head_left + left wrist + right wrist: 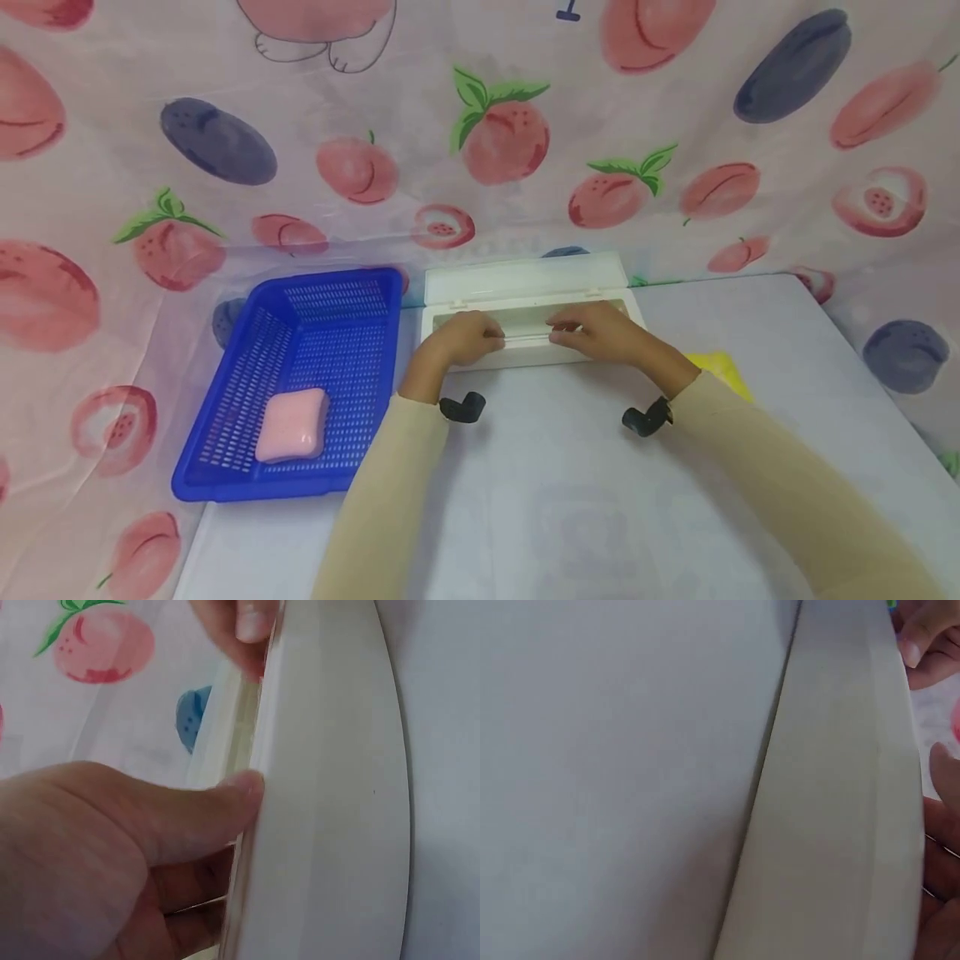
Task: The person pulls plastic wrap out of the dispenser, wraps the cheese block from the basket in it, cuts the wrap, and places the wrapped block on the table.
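Nearest the camera, at the bottom of the head view: two beige sleeves. Across the upper half and left edge, a fruit-printed cloth; below, a pale tabletop. At left of frame, a blue slotted basket. At centre, a long white box, with lid raised along its far edge. Over the front wall of the box, well apart from each other, left hand and right hand. Left: thumb on the rim, fingers behind, pinching the front wall. Right: thumb and fingers narrowly parted at the same rim; cannot tell whether gripping or merely touching. In the basket, lower left of frame, a pink soap-like block; at right of frame, partly behind a sleeve, a yellow item.

Likely hazards: tipping or twisting of the box, from uneven pull on the front wall; lid dropping onto the fingers, from a jolt to the box.

Left wrist view: left fingers behind the wall, largely hidden from the head. Right wrist view: right fingers beyond the wall, thumb just beside its edge. Head view only: basket, pink soap-like block, yellow item.
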`<action>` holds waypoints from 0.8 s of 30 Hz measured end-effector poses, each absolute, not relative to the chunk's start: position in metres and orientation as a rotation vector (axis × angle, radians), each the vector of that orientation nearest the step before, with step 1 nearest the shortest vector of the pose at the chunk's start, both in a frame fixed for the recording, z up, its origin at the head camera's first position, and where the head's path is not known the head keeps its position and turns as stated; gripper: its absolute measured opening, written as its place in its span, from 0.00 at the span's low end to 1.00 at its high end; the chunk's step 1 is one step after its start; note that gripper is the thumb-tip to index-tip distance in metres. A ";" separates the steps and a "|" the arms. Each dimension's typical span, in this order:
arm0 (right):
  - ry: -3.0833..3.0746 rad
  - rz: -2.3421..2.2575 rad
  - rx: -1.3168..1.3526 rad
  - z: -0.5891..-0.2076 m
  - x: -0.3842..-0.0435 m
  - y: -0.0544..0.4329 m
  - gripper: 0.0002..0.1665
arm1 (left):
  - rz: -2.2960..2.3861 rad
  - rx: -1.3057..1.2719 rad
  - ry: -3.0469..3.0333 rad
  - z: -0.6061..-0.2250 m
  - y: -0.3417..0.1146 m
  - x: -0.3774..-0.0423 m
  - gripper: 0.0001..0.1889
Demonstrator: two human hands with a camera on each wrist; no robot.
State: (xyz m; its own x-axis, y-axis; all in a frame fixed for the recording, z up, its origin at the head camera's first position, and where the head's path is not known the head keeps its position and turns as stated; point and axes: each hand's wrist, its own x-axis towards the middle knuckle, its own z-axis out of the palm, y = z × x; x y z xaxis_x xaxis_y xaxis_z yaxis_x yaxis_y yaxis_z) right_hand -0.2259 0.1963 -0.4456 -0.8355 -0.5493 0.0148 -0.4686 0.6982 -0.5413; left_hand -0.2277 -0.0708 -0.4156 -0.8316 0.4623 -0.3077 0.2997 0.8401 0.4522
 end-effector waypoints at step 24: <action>2.874 -1.108 -0.596 -0.447 -0.235 0.187 0.09 | 0.643 0.736 2.746 -0.406 -0.076 -0.249 0.12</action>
